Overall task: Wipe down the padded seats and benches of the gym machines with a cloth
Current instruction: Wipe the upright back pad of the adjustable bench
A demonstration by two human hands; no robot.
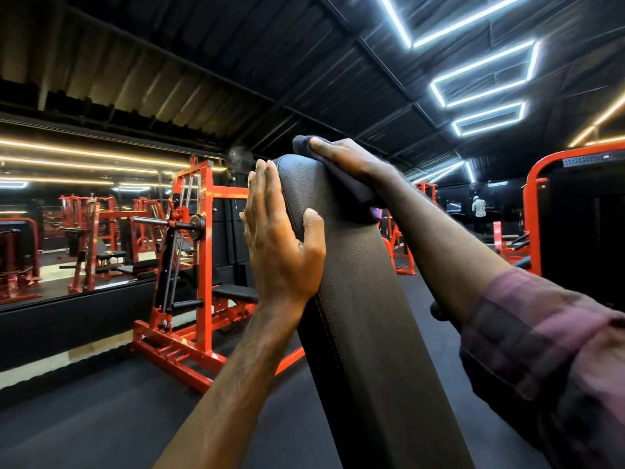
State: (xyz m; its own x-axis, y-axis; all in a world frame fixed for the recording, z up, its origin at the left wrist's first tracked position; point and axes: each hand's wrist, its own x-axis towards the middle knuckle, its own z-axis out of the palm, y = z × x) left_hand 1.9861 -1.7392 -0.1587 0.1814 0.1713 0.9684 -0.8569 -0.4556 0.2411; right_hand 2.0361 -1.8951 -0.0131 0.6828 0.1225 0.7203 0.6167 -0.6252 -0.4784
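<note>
At the near centre, a raised black backrest pad is steadied by the left hand, fingers straight, thumb across its face. At its far top, the right hand presses a dark cloth, fingers flat; wiping is underway, and downward strokes seem due next.

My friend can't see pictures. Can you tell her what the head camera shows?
A person's right hand presses a dark cloth on the top of a tall black padded bench back, while the left hand steadies its side. Orange gym machines stand behind.
</note>
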